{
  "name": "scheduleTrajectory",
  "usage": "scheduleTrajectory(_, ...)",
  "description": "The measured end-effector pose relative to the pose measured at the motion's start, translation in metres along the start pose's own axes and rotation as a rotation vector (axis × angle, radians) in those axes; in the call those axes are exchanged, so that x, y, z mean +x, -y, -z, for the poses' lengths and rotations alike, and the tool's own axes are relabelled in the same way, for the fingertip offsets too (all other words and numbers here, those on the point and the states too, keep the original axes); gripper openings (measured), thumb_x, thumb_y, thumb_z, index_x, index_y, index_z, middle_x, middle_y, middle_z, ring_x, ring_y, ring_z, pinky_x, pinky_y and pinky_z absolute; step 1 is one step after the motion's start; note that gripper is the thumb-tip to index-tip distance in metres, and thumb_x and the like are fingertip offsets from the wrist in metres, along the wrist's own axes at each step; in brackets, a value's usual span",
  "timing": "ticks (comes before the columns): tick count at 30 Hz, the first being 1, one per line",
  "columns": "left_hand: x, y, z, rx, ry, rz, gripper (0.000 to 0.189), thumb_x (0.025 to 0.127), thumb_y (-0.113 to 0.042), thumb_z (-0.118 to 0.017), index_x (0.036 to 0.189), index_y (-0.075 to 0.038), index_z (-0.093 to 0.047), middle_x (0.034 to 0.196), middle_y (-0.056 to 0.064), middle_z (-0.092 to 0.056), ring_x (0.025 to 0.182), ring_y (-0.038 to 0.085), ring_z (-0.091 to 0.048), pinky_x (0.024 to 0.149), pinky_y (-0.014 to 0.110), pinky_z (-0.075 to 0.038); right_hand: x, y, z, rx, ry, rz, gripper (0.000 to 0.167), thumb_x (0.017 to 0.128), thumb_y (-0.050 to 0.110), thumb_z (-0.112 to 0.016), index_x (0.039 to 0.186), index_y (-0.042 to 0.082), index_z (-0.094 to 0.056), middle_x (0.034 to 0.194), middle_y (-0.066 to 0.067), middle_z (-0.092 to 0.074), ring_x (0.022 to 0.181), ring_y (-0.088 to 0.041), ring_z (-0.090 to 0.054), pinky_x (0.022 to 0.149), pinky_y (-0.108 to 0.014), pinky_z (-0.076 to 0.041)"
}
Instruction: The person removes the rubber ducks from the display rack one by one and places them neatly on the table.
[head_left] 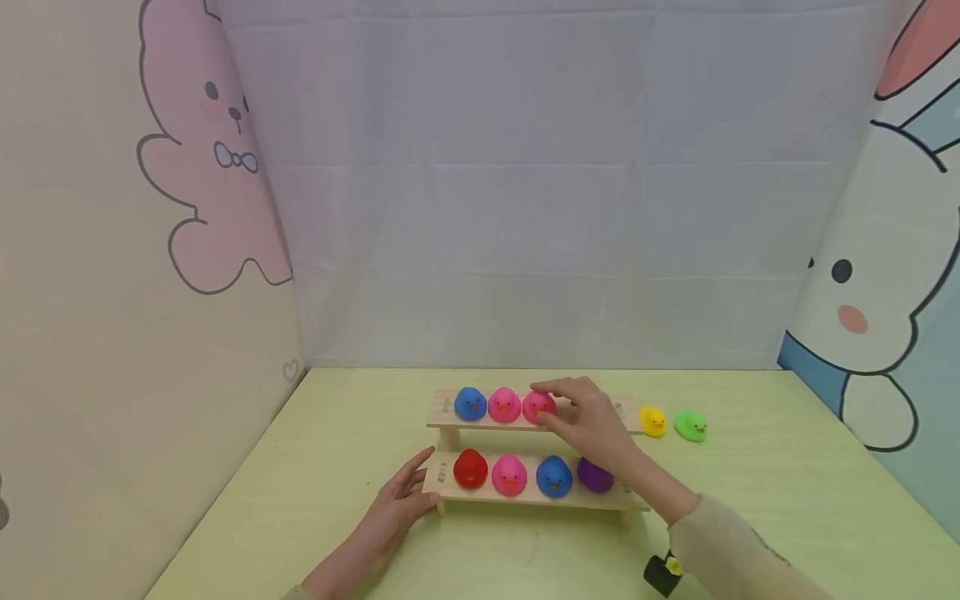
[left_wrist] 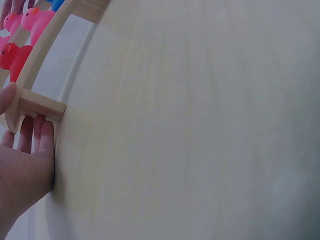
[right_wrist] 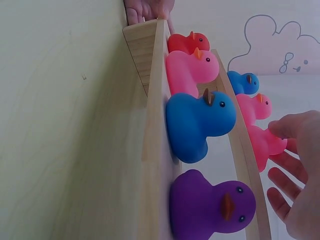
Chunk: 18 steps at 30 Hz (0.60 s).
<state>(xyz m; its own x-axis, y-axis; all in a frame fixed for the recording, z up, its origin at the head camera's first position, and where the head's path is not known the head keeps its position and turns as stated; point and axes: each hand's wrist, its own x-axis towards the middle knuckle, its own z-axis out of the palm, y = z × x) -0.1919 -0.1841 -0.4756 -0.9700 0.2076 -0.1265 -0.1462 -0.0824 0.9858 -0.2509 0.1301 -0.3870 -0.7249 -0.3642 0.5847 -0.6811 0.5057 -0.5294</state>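
My right hand (head_left: pixel 592 421) pinches a pink toy duck (head_left: pixel 536 407) between thumb and fingers on the upper board (head_left: pixel 445 410) of a two-tier wooden stand. To that duck's left sit another pink duck (head_left: pixel 504 404) and a blue duck (head_left: pixel 470 403). On the lower board (head_left: pixel 441 472) stand a red duck (head_left: pixel 470 468), a pink duck (head_left: pixel 509 474), a blue duck (head_left: pixel 554 476) and a purple duck (head_left: pixel 595 475), which the right forearm partly covers. My left hand (left_wrist: pixel 27 165) holds the lower board's left end, thumb at the front edge and fingers behind the leg (left_wrist: pixel 42 104).
Off the stand's right end, a yellow duck (head_left: pixel 652 422) and a green duck (head_left: pixel 691 426) lie on the pale table (head_left: pixel 772 500). A white cloth backdrop (head_left: pixel 525 208) rises behind, with printed side walls. A small black device (head_left: pixel 663 575) hangs by the right wrist.
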Motion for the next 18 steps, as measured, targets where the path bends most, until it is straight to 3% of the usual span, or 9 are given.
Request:
scheduleTrajectory(9, 0.000, -0.001, 0.001, -0.009, 0.000, 0.002, 0.076, 0.090, -0.006, -0.066, 0.155, -0.011, -0.027, 0.136, 0.018, -0.045, 0.117, 0.024, -0.052, 0.095, 0.032, -0.043, 0.003, 0.001, 0.002, 0.008, -0.027, 0.022, 0.038, 0.082, 0.007, -0.079, 0.119, 0.006, -0.069, 0.110, -0.002, -0.069, 0.098, -0.028, -0.057, 0.078, -0.049, -0.050)
scheduleTrajectory(18, 0.001, 0.000, 0.000, -0.001, -0.009, 0.011, 0.076, 0.089, -0.006, -0.067, 0.154, -0.012, -0.028, 0.136, 0.019, -0.045, 0.116, 0.024, -0.053, 0.095, 0.032, -0.044, 0.008, 0.002, 0.015, 0.012, -0.045, 0.001, 0.039, 0.082, 0.009, -0.079, 0.119, 0.009, -0.069, 0.111, 0.002, -0.068, 0.100, -0.025, -0.057, 0.082, -0.041, -0.050)
